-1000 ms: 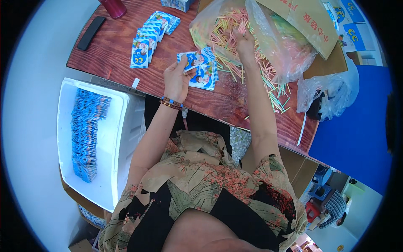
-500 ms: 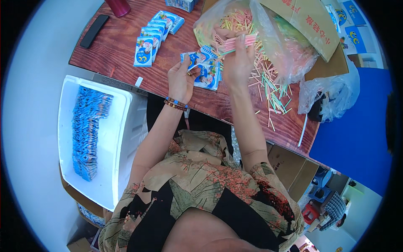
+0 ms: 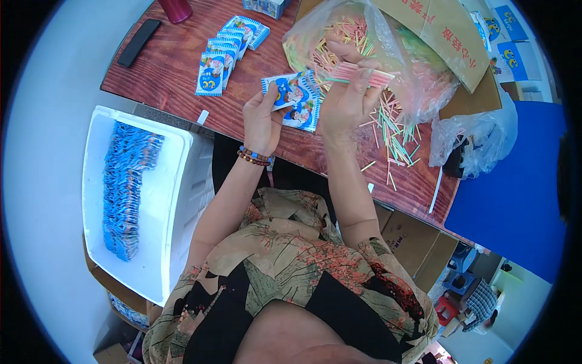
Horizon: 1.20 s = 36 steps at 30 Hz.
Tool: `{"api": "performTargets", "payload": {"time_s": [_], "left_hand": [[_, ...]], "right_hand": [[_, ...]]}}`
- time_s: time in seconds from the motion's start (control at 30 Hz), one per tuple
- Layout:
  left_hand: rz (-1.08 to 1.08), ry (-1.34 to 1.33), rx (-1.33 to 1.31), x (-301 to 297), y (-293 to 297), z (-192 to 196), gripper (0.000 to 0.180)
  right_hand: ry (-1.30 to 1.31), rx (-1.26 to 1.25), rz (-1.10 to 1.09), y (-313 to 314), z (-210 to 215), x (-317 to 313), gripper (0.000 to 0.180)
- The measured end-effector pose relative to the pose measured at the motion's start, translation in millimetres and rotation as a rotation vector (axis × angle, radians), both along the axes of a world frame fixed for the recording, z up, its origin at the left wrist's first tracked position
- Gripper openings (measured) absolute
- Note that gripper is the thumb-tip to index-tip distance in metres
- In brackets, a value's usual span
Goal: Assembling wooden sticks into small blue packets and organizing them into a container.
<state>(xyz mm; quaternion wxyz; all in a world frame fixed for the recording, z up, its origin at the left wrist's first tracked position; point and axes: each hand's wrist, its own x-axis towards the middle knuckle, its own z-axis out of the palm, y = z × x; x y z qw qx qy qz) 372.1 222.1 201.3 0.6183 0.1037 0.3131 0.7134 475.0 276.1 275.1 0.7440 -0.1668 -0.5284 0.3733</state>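
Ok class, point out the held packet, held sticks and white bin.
Held packet (image 3: 295,91), head view: its printed front.
Held sticks (image 3: 380,79), head view: the bundle's exposed right end.
White bin (image 3: 153,209), head view: bare inside surface.

Left hand (image 3: 262,124) gripping blue-white packet (image 3: 294,91), right hand (image 3: 348,112) holding pink sticks (image 3: 379,78), wooden table (image 3: 176,57)

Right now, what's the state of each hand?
Left hand: closed, holding a packet.
Right hand: closed, holding a bunch of sticks.

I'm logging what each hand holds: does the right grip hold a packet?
No, the right grip holds sticks, while the left grip holds a packet.
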Motion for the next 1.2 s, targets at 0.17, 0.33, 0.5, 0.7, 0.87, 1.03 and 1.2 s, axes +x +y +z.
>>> {"api": "performTargets", "payload": {"time_s": [0.17, 0.33, 0.5, 0.7, 0.87, 1.03, 1.2], "left_hand": [[0.004, -0.015, -0.003, -1.4, -1.4, -1.0, 0.016], [0.011, -0.074, -0.021, 4.7, -2.1, 0.9, 0.016], [0.009, -0.077, 0.015, 5.1, -2.8, 0.4, 0.017], [0.015, -0.1, 0.011, 5.3, -2.1, 3.1, 0.018], [0.009, -0.113, -0.001, 3.6, -3.1, 0.0, 0.02], [0.021, -0.144, 0.023, 2.4, -0.8, -1.7, 0.02], [0.031, -0.17, 0.038, 1.3, 0.5, -2.4, 0.022]], "right_hand": [[-0.055, -0.061, 0.002, -8.5, -12.8, -9.1, 0.018], [-0.049, -0.166, -0.034, -17.9, -25.9, -17.4, 0.02], [-0.036, -0.277, 0.0, -23.4, -20.8, -20.5, 0.021], [-0.264, -0.085, -0.062, -18.1, -30.8, -16.7, 0.02], [-0.34, -0.036, -0.072, -17.2, -33.7, -15.5, 0.017], [-0.144, -0.299, 0.072, -28.1, -30.3, -19.7, 0.022], [0.015, -0.499, 0.14, -31.3, -31.9, -19.7, 0.032]]}}
